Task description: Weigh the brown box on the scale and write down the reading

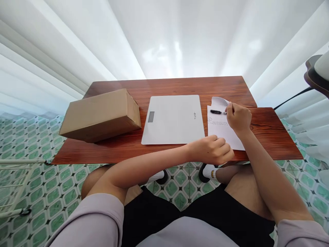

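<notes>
A white printed sheet (219, 128) lies on the right part of a low wooden table (120, 151), its far corner curled up. A black pen (217, 112) lies across the sheet's top. My right hand (239, 118) is at the pen's right end, fingers pinched on it and touching the curled paper edge. My left hand (212, 149) rests fisted on the sheet's near edge, pressing it down at the table's front.
A flat white scale (173, 118) with a small display lies mid-table. A closed cardboard box (101, 115) stands at the left. Green patterned floor tiles surround the table. A white wire rack (15, 185) is at far left, a dark object (315, 73) at far right.
</notes>
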Demonstrator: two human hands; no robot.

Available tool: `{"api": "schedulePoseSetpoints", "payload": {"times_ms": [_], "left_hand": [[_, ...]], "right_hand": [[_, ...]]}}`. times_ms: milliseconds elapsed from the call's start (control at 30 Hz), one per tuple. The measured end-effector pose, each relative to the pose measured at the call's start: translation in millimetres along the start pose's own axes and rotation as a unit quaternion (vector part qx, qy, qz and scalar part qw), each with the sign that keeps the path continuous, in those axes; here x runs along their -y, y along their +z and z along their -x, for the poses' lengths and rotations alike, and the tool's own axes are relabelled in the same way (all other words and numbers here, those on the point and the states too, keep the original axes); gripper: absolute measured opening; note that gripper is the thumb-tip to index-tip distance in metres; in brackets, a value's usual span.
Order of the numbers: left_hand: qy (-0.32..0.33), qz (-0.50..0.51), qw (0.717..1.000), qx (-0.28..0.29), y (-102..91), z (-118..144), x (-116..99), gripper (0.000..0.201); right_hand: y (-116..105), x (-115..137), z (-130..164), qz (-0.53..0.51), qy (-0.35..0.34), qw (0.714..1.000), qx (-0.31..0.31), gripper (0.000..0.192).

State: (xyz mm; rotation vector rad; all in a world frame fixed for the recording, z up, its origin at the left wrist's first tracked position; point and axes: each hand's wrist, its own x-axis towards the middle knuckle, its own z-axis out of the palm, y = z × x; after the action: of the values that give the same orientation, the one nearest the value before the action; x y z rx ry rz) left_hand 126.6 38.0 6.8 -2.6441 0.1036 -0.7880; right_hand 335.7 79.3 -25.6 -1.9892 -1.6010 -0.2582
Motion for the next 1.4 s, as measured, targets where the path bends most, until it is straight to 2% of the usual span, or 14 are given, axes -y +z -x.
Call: {"api": "schedulePoseSetpoints", "payload": {"times_ms": [133,233,367,500,633,767,900,1000,1133,1267,1400], "left_hand": [[-0.001,-0.040,0.999,0.010,-30.5,30.7,18.7,0.027],[-0.021,-0.068,0.997,-0.026,-53.6,55.0,29.7,0.025],[-0.113,-0.125,0.984,-0.059,-81.7,90.3,40.3,0.019],[-0.196,-0.227,0.948,-0.110,-109.9,125.3,50.4,0.017],[-0.290,-0.260,0.910,-0.141,-136.9,158.4,57.7,0.025],[-0.379,-0.271,0.867,-0.175,-159.3,195.3,62.2,0.031],[-0.471,-0.275,0.804,-0.236,-175.2,235.5,65.6,0.031],[-0.515,-0.276,0.760,-0.284,-180.9,259.4,66.3,0.029],[-0.586,-0.216,0.705,-0.335,-181.1,276.7,65.1,0.038],[-0.647,-0.118,0.656,-0.371,-177.3,291.8,64.7,0.046],[-0.691,-0.006,0.599,-0.404,-174.4,310.8,64.8,0.051]], "right_hand": [[1.3,13.9,0.0,-0.006,-0.021,1.000,0.020,0.039],[5.4,20.7,1.6,0.001,-0.038,0.999,0.026,0.038],[10.4,22.7,5.8,0.007,-0.064,0.998,0.021,0.036],[10.7,25.4,11.3,0.011,-0.085,0.996,0.000,0.037],[9.4,41.4,15.0,-0.007,-0.095,0.995,-0.023,0.036],[7.3,80.1,13.8,-0.088,-0.081,0.993,0.007,0.033],[5.9,140.2,10.4,-0.156,-0.084,0.983,0.045,0.025],[7.9,190.8,10.8,-0.242,-0.090,0.963,0.078,0.019],[18.7,248.5,17.6,-0.349,-0.112,0.924,0.106,0.020],[36.5,283.6,25.8,-0.406,-0.117,0.895,0.144,0.033],[56.7,297.5,29.6,-0.441,-0.070,0.875,0.189,0.045]]}}
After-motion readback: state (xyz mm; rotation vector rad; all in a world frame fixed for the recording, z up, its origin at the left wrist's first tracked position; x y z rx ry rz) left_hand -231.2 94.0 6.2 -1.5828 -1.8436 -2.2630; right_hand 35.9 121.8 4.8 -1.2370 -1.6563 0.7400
